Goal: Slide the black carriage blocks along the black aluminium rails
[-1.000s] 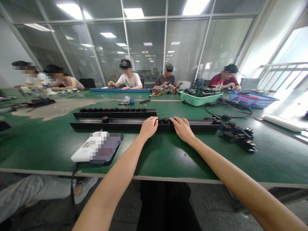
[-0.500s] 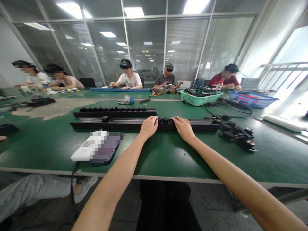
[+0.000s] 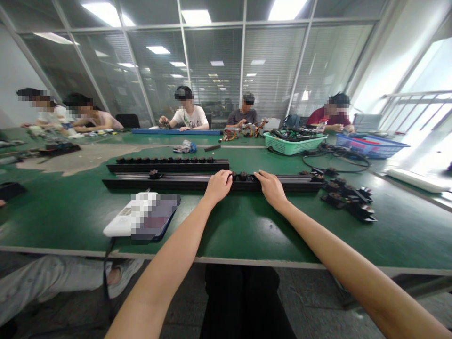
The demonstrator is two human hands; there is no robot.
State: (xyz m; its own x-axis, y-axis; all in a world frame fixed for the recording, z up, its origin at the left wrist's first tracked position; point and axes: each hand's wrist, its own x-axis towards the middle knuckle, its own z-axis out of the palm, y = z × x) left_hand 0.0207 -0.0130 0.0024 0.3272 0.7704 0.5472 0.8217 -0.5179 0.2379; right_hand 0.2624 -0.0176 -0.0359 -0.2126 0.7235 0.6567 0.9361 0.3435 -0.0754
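Observation:
A long black rail lies crosswise in front of me on the green table. My left hand is closed over the rail near its middle, fingertips at its top channel. A little to the right, my right hand grips the same rail, its fingers bent over the upper edge. Between my hands a small black roller-like piece sits in the channel. Another small black piece is in the channel to the left. What lies under my fingertips is hidden.
Behind lies a second black rail with a row of small black pieces. Several loose black parts are heaped at right. A phone and a white device lie at left. A green basket stands beyond; co-workers sit across the table.
My right hand has shifted very slightly to the right along the rail. My left hand and the rail look unmoved. A co-worker across the table has raised one hand.

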